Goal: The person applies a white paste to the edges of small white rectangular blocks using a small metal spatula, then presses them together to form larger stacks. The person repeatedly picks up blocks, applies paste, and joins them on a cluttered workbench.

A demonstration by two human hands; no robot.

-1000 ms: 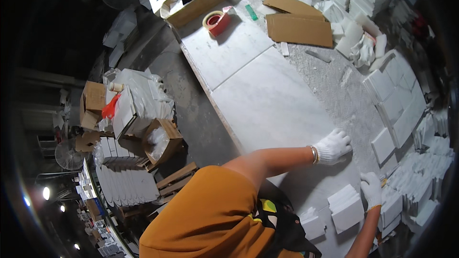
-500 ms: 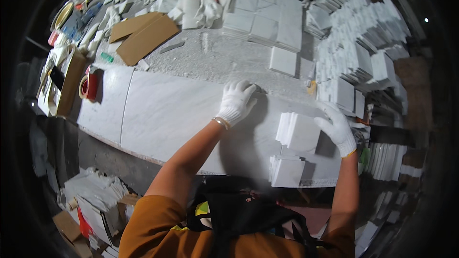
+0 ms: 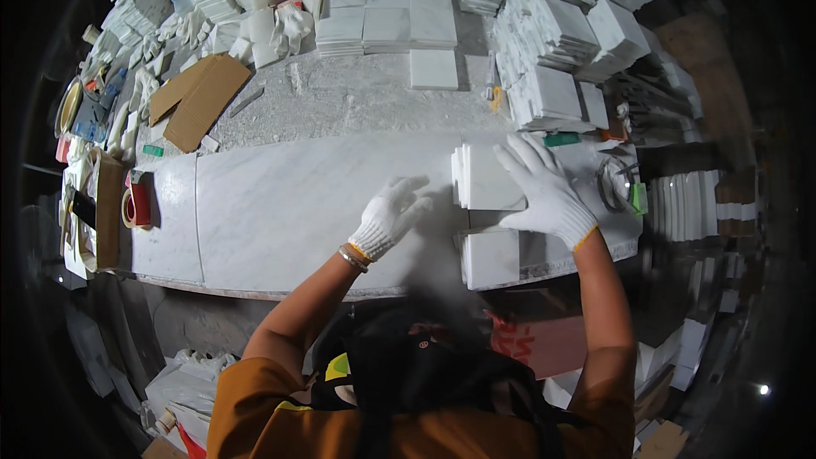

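My right hand [image 3: 548,194], in a white knit glove with a yellow cuff edge, spreads its fingers over the right side of a short stack of white marble tiles [image 3: 490,178]. It is open, its fingertips touching or very near the top tile. A second small stack [image 3: 490,257] stands just nearer to me. My left hand [image 3: 389,217], gloved likewise, hovers left of the stacks with fingers stretched out and nothing in it. Whether it touches the pale marble slab [image 3: 280,204] beneath, I cannot tell.
Tall tile stacks [image 3: 548,98] stand at the far right. Further tiles [image 3: 387,25] lie in a block at the back. Brown cardboard [image 3: 204,102] and a red tape dispenser [image 3: 138,202] are on the left. A green object [image 3: 561,138] lies beyond my right hand.
My left hand has drawn back toward me from the slab's far edge. My right hand has come in from the stack's right side to lie over it. The whole view has swung right.
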